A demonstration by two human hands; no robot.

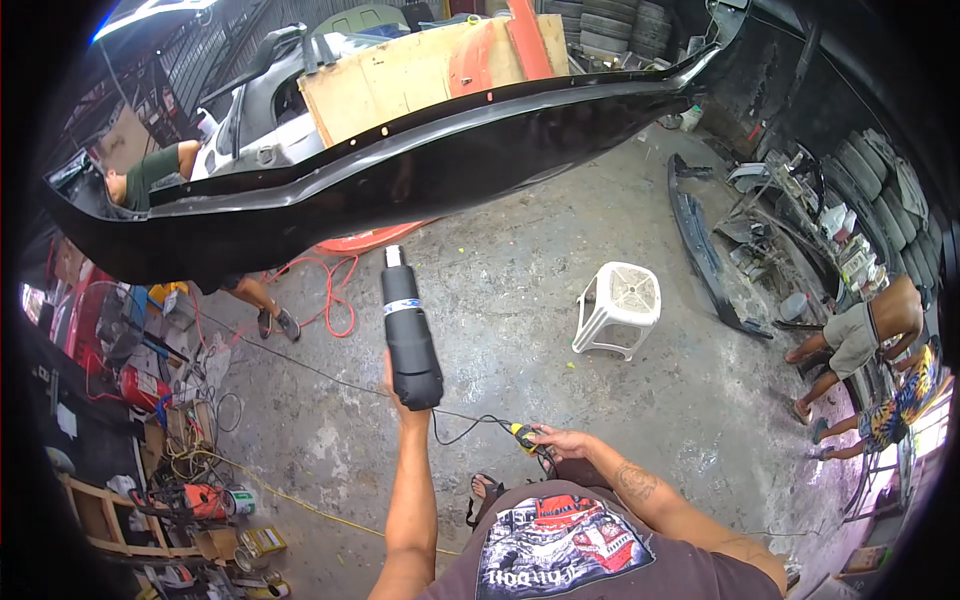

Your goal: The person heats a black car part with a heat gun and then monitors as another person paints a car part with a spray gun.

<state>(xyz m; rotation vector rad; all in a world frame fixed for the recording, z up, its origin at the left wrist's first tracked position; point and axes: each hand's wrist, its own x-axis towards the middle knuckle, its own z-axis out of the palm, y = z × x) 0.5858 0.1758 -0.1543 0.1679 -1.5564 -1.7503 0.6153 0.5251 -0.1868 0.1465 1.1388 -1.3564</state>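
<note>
My left hand (397, 394) is wrapped round a black heat gun (408, 335) with a silver nozzle, which points away from me toward a long black car bumper (430, 150). The bumper stretches across the upper part of the view, raised above the floor, and a gap separates it from the nozzle. Close to my body, my right hand (562, 441) grips a small yellow-and-black piece (524, 437) on a dark cord (468, 428). Its exact kind is hard to make out. The heat gun's handle is mostly hidden by its body.
A white plastic stool (620, 305) stands right of centre. A red hose (340, 305) and cables cross the floor. Another bumper (705, 250) lies at right, near two people (865, 340). Someone's legs (262, 305) show under the raised bumper. Tools and cans (262, 541) crowd the left.
</note>
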